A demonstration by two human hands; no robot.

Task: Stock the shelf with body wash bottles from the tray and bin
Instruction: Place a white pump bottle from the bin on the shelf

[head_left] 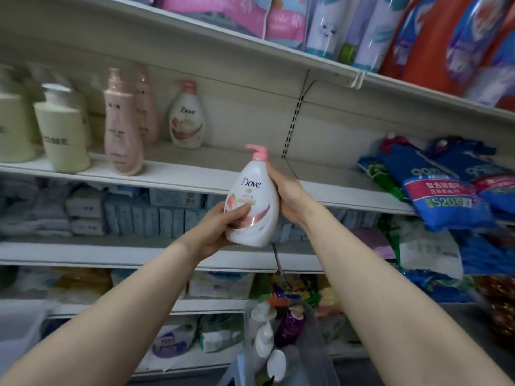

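Dove body wash bottle [252,201], white with a pink pump top, is up in the air in front of the shelf [178,174], held between both hands at about the level of the shelf's front edge and tilted a little to the left. The left hand [220,227] cups it from below and the side, thumb curled across the lower part of the label, fingers wrapped behind. The right hand [287,196] grips the opposite flank, palm against the bottle's right side, its fingers hidden behind the bottle.

On the shelf behind it stands a second Dove bottle [186,118] of the same kind, set back near the rear wall. To its left are two tall pink bottles [122,126], and further left some pale cream bottles [62,135], blurred. The stretch of shelf straight beyond the held bottle is bare board.

Down below, near the person's right forearm, a clear bin [315,344] holds more bottles, among them white pump tops [264,338] and a purple bottle [289,327]. Blue refill packs [443,190] are heaped at the right end of the shelf.
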